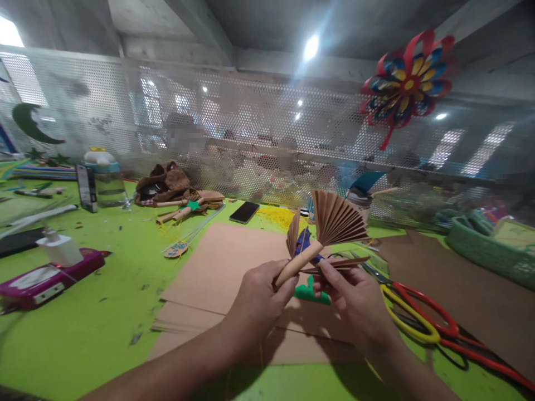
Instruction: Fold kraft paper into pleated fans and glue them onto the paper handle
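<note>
My left hand (265,289) is closed round a rolled brown paper tube (301,263), which tilts up to the right. Attached around the tube are pleated brown paper fans; the largest fan (337,220) spreads upward at its far end. Dark blue paper (304,240) shows behind the tube. My right hand (351,295) pinches a folded paper fan (345,264) at the tube's right side. Below the hands, a green paper piece (312,291) shows partly, the rest hidden by my fingers. Brown paper sheets (209,278) lie beneath.
Scissors (413,314) with red and yellow handles lie at the right by dark brown paper (468,289) and a green basket (493,248). A phone (244,212) and yellow shreds (278,216) sit behind. At left are a purple power strip (79,267) and a jar (109,186).
</note>
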`<state>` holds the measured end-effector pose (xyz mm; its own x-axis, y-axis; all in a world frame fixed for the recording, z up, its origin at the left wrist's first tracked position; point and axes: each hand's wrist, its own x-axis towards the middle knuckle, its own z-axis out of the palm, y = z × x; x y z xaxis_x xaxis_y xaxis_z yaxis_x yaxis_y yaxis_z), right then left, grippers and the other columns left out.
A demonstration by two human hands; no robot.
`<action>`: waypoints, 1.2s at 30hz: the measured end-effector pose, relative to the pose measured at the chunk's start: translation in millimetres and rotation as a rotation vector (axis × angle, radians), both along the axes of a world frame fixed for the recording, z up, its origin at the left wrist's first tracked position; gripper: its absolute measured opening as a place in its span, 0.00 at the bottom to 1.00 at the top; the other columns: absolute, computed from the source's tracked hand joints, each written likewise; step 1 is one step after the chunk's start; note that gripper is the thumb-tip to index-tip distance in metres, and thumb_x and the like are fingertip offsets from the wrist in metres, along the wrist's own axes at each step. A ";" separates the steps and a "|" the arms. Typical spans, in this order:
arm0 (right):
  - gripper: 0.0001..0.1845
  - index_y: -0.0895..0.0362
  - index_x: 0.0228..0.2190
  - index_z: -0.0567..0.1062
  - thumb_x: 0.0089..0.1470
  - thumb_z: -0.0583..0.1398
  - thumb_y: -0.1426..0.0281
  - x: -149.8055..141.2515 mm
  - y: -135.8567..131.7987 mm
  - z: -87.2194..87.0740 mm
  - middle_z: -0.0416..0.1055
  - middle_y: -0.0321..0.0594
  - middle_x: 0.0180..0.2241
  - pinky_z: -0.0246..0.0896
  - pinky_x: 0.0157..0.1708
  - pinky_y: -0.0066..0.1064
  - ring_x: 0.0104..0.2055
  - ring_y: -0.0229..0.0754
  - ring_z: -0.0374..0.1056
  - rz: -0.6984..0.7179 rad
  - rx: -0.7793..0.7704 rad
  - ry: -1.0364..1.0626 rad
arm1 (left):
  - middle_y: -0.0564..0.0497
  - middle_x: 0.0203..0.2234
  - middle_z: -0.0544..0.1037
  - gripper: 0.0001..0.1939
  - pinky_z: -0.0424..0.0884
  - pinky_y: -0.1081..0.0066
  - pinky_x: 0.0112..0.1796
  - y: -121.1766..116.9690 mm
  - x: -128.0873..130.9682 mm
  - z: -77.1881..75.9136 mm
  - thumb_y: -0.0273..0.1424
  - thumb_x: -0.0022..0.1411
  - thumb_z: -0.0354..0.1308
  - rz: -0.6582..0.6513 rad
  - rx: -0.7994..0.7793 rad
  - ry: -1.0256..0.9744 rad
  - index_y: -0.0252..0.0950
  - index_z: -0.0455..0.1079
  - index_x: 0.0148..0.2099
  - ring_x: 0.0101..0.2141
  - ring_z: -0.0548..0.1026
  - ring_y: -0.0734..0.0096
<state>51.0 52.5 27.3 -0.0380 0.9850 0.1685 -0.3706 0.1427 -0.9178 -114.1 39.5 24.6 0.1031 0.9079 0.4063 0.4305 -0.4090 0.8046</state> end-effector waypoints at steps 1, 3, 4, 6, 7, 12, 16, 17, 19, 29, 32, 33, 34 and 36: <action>0.11 0.60 0.29 0.78 0.46 0.68 0.65 0.0 0.1 0.2 0.75 0.37 0.25 0.68 0.24 0.26 0.24 0.35 0.69 0.001 -0.003 0.002 | 0.50 0.25 0.74 0.09 0.62 0.70 0.28 0.0 0.0 -0.2 0.28 0.58 0.53 -0.002 -0.004 -0.002 0.35 0.73 0.38 0.26 0.68 0.71; 0.11 0.60 0.29 0.78 0.46 0.68 0.65 0.0 -0.2 0.9 0.75 0.37 0.25 0.68 0.24 0.26 0.24 0.35 0.69 0.001 -0.007 0.009 | 0.50 0.26 0.74 0.10 0.62 0.70 0.28 -0.3 0.1 0.0 0.29 0.58 0.52 -0.002 -0.012 -0.009 0.35 0.74 0.40 0.27 0.68 0.71; 0.11 0.60 0.29 0.78 0.46 0.68 0.65 0.0 -0.4 1.3 0.75 0.37 0.25 0.68 0.24 0.26 0.24 0.35 0.69 0.001 -0.008 0.009 | 0.50 0.26 0.74 0.11 0.62 0.70 0.28 -0.7 0.2 0.5 0.29 0.58 0.52 -0.001 -0.019 -0.011 0.35 0.74 0.40 0.26 0.67 0.71; 0.11 0.60 0.29 0.78 0.46 0.68 0.65 0.1 -0.7 1.8 0.75 0.37 0.25 0.68 0.24 0.25 0.25 0.35 0.69 0.001 -0.005 0.007 | 0.51 0.25 0.73 0.11 0.62 0.70 0.28 -1.5 0.5 2.1 0.28 0.58 0.52 -0.003 -0.037 -0.013 0.35 0.74 0.41 0.26 0.67 0.72; 0.11 0.60 0.30 0.78 0.46 0.68 0.65 0.1 -0.8 1.7 0.75 0.37 0.25 0.68 0.24 0.25 0.25 0.35 0.69 0.004 -0.002 0.007 | 0.51 0.25 0.73 0.11 0.62 0.71 0.28 -2.1 0.7 3.3 0.28 0.58 0.52 -0.008 -0.043 -0.014 0.35 0.74 0.41 0.26 0.67 0.72; 0.10 0.60 0.30 0.78 0.47 0.68 0.66 0.7 0.6 -0.1 0.75 0.37 0.25 0.68 0.24 0.26 0.25 0.35 0.69 0.017 0.004 0.017 | 0.53 0.23 0.70 0.11 0.59 0.73 0.26 -5.5 1.0 11.3 0.29 0.58 0.52 -0.011 -0.038 0.030 0.35 0.73 0.41 0.24 0.64 0.74; 0.09 0.60 0.30 0.78 0.47 0.67 0.67 0.8 2.2 -0.5 0.75 0.37 0.25 0.68 0.24 0.26 0.25 0.35 0.69 0.024 0.005 0.033 | 0.54 0.21 0.67 0.08 0.58 0.73 0.24 -7.9 0.8 15.5 0.29 0.57 0.52 -0.032 -0.034 0.041 0.33 0.72 0.37 0.22 0.62 0.76; 0.09 0.60 0.30 0.78 0.47 0.67 0.67 0.8 2.4 -0.3 0.75 0.37 0.26 0.68 0.24 0.26 0.25 0.35 0.69 0.028 0.006 0.036 | 0.54 0.21 0.66 0.08 0.57 0.73 0.24 -8.2 0.7 15.7 0.29 0.57 0.52 -0.032 -0.032 0.044 0.33 0.71 0.37 0.22 0.61 0.76; 0.09 0.60 0.30 0.78 0.47 0.67 0.67 0.7 2.5 0.4 0.75 0.37 0.26 0.68 0.24 0.26 0.25 0.36 0.69 0.033 0.003 0.039 | 0.55 0.21 0.66 0.08 0.57 0.73 0.24 -8.3 0.5 15.3 0.28 0.57 0.52 -0.034 -0.030 0.050 0.33 0.71 0.36 0.22 0.61 0.76; 0.11 0.61 0.29 0.78 0.44 0.68 0.66 0.9 0.3 3.4 0.75 0.38 0.24 0.68 0.22 0.27 0.24 0.36 0.69 0.009 -0.014 0.053 | 0.52 0.22 0.68 0.08 0.59 0.71 0.25 -5.9 2.4 12.9 0.27 0.57 0.50 -0.050 -0.035 0.023 0.35 0.71 0.34 0.23 0.63 0.74; 0.11 0.61 0.29 0.78 0.44 0.69 0.66 0.9 0.6 3.6 0.75 0.38 0.25 0.68 0.22 0.27 0.23 0.36 0.69 -0.001 -0.017 0.046 | 0.51 0.24 0.71 0.10 0.61 0.71 0.26 -4.9 1.6 9.3 0.29 0.60 0.50 -0.072 -0.032 -0.012 0.35 0.72 0.38 0.25 0.65 0.72; 0.11 0.61 0.29 0.78 0.44 0.68 0.66 0.9 0.6 3.6 0.75 0.38 0.25 0.68 0.22 0.27 0.24 0.36 0.69 0.001 -0.015 0.043 | 0.51 0.25 0.72 0.10 0.62 0.71 0.27 -4.6 1.2 8.4 0.30 0.60 0.50 -0.083 -0.032 -0.018 0.35 0.72 0.40 0.26 0.66 0.72; 0.11 0.61 0.29 0.78 0.44 0.68 0.66 0.9 0.5 3.6 0.75 0.38 0.25 0.68 0.23 0.27 0.24 0.36 0.69 0.005 -0.012 0.040 | 0.51 0.26 0.72 0.11 0.63 0.71 0.28 -4.4 0.8 7.8 0.30 0.61 0.50 -0.086 -0.032 -0.023 0.35 0.72 0.42 0.26 0.66 0.72; 0.11 0.61 0.29 0.78 0.45 0.68 0.66 0.9 -0.1 3.4 0.75 0.38 0.25 0.68 0.23 0.27 0.24 0.36 0.69 0.003 -0.005 0.029 | 0.52 0.26 0.73 0.12 0.63 0.71 0.29 -4.3 0.3 7.5 0.30 0.61 0.50 -0.082 -0.032 -0.018 0.35 0.72 0.42 0.27 0.67 0.73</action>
<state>51.9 52.5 30.7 -0.0361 0.9857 0.1646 -0.3976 0.1370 -0.9073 -113.8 35.2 32.0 0.1710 0.9093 0.3793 0.3818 -0.4160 0.8253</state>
